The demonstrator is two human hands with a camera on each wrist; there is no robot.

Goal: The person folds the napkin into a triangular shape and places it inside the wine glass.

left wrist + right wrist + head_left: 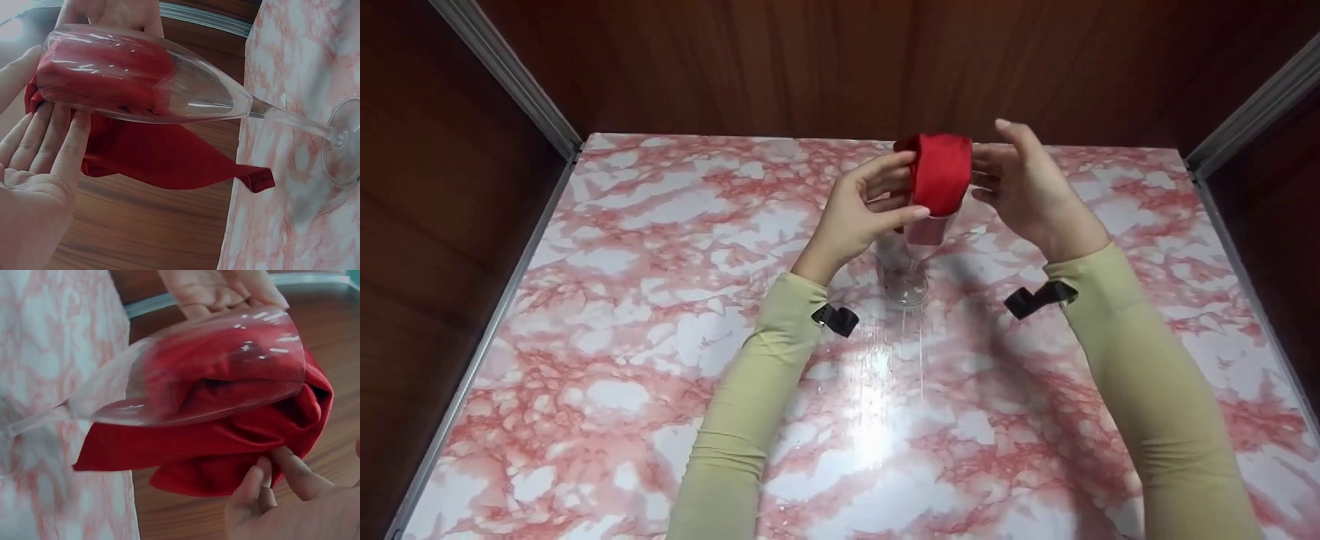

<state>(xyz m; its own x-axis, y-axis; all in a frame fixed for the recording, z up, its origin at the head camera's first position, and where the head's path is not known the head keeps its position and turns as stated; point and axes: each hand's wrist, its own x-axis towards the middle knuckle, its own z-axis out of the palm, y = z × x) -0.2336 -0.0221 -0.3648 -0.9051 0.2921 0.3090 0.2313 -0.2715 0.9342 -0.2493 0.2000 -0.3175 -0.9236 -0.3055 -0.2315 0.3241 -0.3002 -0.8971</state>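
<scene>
A red satin cloth napkin [941, 172] is stuffed into a clear champagne flute [214, 93], its upper part folding over the rim. Outside the bowl, a loose fold of it hangs down to a pointed corner. The flute stands upright with its round foot [907, 289] on the table. My left hand [859, 202] holds the napkin at the left of the rim, thumb in front and fingers behind. To the right, my right hand [1027, 195] touches the outer cloth with its fingertips, thumb raised away from it. The head view hides part of those fingers behind the cloth.
The table [622, 337] has a red and white marbled top with a bright light reflection in front of the flute. Dark wood panels [735, 67] with metal edge strips enclose it at the back and sides. Black straps [1039, 300] circle both sleeved wrists.
</scene>
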